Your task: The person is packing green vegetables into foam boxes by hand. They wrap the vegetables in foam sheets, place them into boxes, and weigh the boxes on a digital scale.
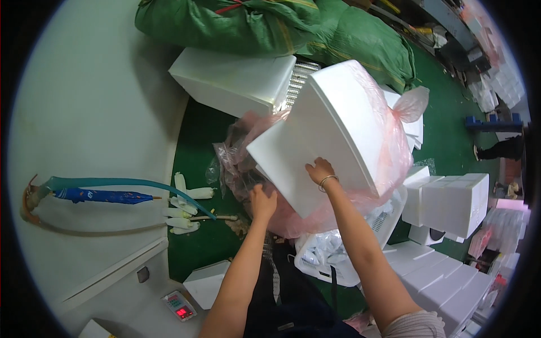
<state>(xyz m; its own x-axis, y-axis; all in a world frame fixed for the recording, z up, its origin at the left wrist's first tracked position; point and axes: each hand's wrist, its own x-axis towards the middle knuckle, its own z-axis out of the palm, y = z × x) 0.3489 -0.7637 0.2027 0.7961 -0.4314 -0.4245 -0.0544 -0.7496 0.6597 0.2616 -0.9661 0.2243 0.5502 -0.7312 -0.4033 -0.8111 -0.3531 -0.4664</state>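
Note:
A large pink plastic bag point(296, 222) lies before me with white foam pieces in it. One large foam block or lid point(342, 118) stands tilted at its right side, and a flat white foam panel point(291, 164) leans below it. My right hand point(321, 171), with a bangle at the wrist, rests against the panel's face, fingers slightly bent. My left hand point(263, 203) is beside the panel's lower left edge, over the bag's loose plastic, thumb and fingers apart. Whether it touches the plastic is hard to tell.
Green woven sacks point(236, 25) and a white foam box point(232, 80) lie ahead. To the right are a white basket point(355, 270) of wrapped items and several foam boxes point(448, 203). A hose point(122, 182) and blue umbrella point(101, 196) hang along the left wall. A person's leg point(501, 148) shows far right.

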